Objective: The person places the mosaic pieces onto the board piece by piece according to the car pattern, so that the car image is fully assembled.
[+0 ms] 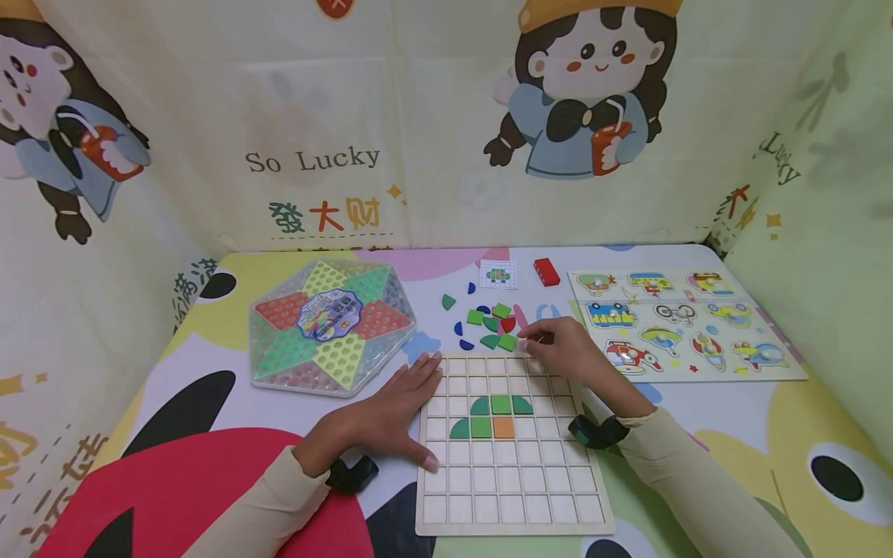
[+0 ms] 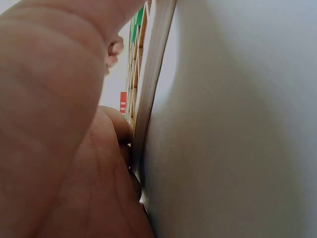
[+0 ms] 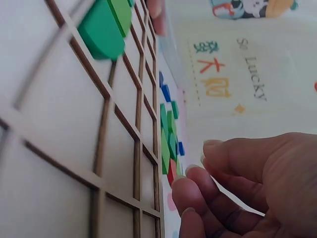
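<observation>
A wooden grid board [image 1: 514, 482] lies in front of me. In its upper part sit green squares [image 1: 501, 404], green quarter-round pieces [image 1: 460, 428] and one orange square [image 1: 503, 427]. My left hand [image 1: 391, 408] rests along the board's left edge, fingers extended and thumb spread. Beyond the far edge, my right hand [image 1: 567, 350] reaches toward loose pieces, its fingertips beside a green square [image 1: 507, 342]. In the right wrist view, a gap shows between the thumb and bent fingers [image 3: 190, 196], with nothing visible between them. A red piece [image 1: 508, 325] and blue half-rounds [image 1: 458, 328] lie close by.
A pattern card [image 1: 498, 274] and a red box [image 1: 546, 272] lie at the back. On the left is a hexagonal Chinese checkers board [image 1: 275, 372] in clear plastic; on the right, a vehicle picture board [image 1: 687, 368]. A printed curtain [image 1: 432, 116] encloses the table.
</observation>
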Demonstrator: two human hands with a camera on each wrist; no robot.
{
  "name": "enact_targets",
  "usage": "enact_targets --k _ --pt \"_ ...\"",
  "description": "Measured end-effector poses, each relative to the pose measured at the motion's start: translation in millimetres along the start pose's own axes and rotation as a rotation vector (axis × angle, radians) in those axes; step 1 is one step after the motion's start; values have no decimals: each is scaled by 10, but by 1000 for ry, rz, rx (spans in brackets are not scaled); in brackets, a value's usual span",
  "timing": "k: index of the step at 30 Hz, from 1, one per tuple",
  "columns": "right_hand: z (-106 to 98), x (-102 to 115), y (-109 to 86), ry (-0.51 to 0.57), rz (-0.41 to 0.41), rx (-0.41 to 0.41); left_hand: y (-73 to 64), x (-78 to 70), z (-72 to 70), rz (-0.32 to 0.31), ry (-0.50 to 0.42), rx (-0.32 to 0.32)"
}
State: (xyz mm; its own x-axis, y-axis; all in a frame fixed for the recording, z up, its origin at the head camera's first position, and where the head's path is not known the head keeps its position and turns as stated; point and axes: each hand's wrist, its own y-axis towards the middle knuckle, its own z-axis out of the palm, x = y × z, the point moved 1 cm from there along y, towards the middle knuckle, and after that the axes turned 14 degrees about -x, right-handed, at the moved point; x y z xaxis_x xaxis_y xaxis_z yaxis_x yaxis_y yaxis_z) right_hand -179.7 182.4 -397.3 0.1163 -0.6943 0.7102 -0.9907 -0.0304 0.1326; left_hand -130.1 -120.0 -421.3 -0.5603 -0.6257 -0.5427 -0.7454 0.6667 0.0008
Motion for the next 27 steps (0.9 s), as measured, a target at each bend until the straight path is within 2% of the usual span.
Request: enact_targets --k 11,19,27 --pt "127 -51 290 3 63 -64 -1 3 3 -11 9 -1" --pt "192 -41 356 14 62 -80 6 20 35 -1 -4 1" --pt "253 -47 439 45 62 -82 5 -2 11 -8 3 -1"
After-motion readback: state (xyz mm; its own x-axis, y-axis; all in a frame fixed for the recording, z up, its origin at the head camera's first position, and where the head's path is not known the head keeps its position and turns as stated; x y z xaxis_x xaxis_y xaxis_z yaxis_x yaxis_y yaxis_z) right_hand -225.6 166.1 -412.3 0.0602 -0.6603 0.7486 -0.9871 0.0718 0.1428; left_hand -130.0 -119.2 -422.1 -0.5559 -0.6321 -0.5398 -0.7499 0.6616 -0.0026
